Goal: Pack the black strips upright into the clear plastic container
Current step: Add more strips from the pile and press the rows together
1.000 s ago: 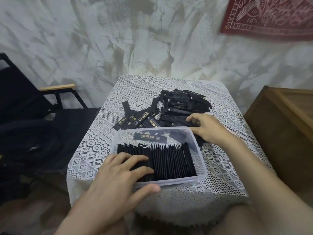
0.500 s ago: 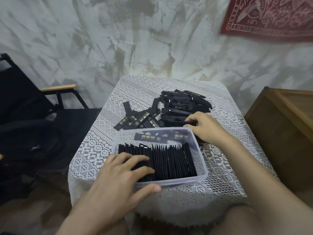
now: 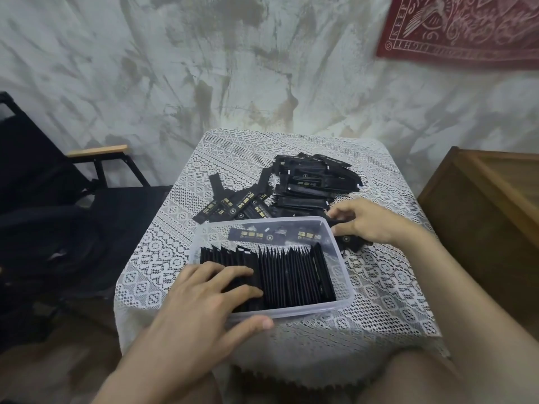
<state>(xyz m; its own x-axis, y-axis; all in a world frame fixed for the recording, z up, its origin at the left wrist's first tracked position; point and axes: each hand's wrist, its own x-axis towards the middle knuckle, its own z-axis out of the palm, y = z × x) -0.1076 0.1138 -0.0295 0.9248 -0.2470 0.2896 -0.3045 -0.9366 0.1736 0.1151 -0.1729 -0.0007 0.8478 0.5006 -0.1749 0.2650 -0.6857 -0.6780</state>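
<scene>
Container (image 3: 345,290) of clear plastic sits on the lace-covered table (image 3: 385,290), towards its near edge. Upright strips (image 3: 294,275) fill its near half in one row, and flat strips (image 3: 253,235) lie along its far wall. My left hand (image 3: 204,304) lies open, fingers straight on the tops at the left end of the row, thumb against the near outer wall. My right hand (image 3: 370,223), fingers curled, pinches a single strip (image 3: 350,242) just outside the far right corner. Loose pile (image 3: 312,182) lies on the table behind the container.
</scene>
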